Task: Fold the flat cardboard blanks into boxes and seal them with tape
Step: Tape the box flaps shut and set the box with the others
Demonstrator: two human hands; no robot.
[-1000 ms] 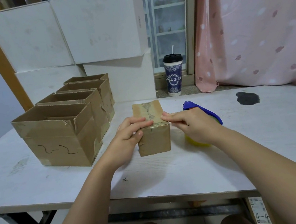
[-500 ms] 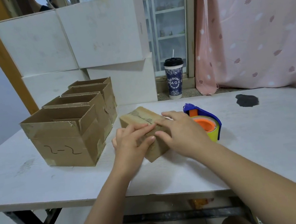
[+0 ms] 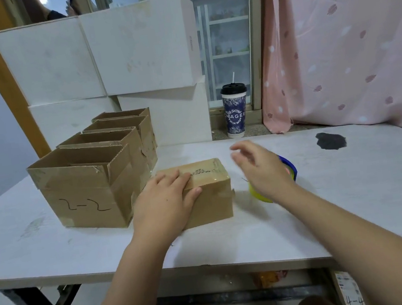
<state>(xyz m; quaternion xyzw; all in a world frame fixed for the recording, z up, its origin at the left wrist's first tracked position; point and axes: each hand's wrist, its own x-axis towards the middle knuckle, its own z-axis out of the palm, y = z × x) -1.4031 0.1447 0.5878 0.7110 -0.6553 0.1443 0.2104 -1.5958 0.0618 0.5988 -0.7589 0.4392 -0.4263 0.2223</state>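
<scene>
Where four open-topped corrugated boxes (image 3: 84,196) stand in a row at the left of the white table (image 3: 357,194), the left hand (image 3: 162,200) lies flat, fingers straight, on the small brown box (image 3: 209,198) just beside them, with wrinkled glossy tape along its top seam. Half a second ago both hands pressed it askew; now its long axis runs left to right, and the right hand (image 3: 259,167), loose, spread and holding nothing, hovers over the blue-and-yellow tape dispenser (image 3: 290,169)
</scene>
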